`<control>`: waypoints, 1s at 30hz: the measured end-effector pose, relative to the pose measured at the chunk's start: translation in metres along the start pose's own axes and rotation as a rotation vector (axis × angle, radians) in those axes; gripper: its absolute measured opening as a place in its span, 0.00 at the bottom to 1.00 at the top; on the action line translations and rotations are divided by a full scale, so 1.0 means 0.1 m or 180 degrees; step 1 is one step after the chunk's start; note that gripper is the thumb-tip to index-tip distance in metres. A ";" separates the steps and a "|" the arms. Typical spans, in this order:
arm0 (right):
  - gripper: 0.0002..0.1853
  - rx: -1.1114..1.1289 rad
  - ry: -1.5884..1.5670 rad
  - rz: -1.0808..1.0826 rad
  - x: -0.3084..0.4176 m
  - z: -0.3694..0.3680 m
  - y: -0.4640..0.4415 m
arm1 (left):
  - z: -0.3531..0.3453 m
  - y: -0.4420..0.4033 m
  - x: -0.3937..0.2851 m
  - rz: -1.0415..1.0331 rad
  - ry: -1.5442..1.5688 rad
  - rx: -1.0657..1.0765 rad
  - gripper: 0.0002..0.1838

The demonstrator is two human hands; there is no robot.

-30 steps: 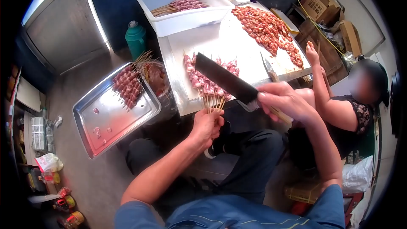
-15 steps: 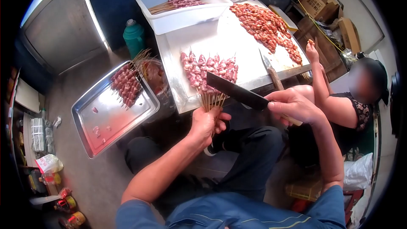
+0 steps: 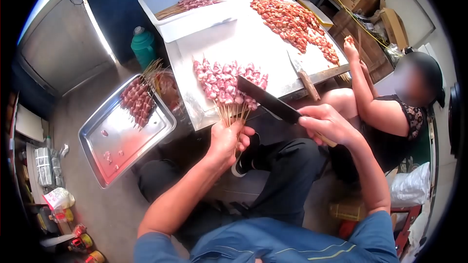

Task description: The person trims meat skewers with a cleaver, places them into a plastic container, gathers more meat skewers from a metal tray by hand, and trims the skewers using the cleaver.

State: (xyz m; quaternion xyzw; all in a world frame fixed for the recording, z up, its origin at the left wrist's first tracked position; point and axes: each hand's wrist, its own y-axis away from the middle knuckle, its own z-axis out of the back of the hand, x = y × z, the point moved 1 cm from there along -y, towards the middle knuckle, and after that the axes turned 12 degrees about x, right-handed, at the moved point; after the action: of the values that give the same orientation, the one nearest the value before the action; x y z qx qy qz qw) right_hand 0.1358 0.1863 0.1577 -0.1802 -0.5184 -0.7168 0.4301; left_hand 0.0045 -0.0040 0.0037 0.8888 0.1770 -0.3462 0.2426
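Left of the left hand (image 3: pixel 228 139) I see a tray (image 3: pixel 114 152). That hand is closed round the bare ends of skewers (image 3: pixel 225 84), their long axes fanning away, meat farthest, over the table (image 3: pixel 202 43). Rightward, the cleaver (image 3: pixel 269 101) slants, tip far left, handle near right; a knife (image 3: pixel 302 75) lies beyond the right hand (image 3: pixel 325 123), which grips the cleaver.

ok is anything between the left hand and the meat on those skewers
Nothing visible: the left hand grips the bare ends of the skewers, which run up to the meat. The cleaver in the right hand overlaps the meat's right side in view; whether it touches is unclear.
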 end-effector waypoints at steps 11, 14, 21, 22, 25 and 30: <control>0.14 0.0026 -0.0904 0.0347 -0.10 -0.07 -0.13 | -0.06 0.05 -0.10 0.0183 -0.0067 -0.0252 0.08; 0.14 -0.0246 -0.0867 0.0502 0.04 -0.05 -0.13 | -0.03 0.06 -0.10 0.0185 -0.0090 -0.0185 0.09; 0.16 -0.0224 -0.0605 0.0630 0.08 0.05 -0.43 | -0.04 0.04 -0.08 0.0194 -0.0025 -0.0258 0.07; 0.16 0.0021 -0.0385 0.0343 0.00 0.02 -0.44 | -0.04 0.04 -0.08 0.0182 -0.0003 -0.0326 0.07; 0.15 0.0041 -0.0643 0.0285 -0.12 -0.03 -0.11 | -0.03 0.05 -0.09 0.0213 0.0041 -0.0330 0.07; 0.13 -0.0143 -0.0921 0.0203 -0.30 -0.02 0.15 | -0.04 0.04 -0.07 0.0165 0.0010 -0.0321 0.07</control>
State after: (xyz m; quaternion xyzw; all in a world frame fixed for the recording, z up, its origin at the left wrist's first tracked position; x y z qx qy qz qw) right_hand 0.1655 0.1958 0.1449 -0.3076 -0.5527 -0.6807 0.3694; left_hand 0.0039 -0.0059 0.0123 0.8803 0.1716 -0.3291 0.2956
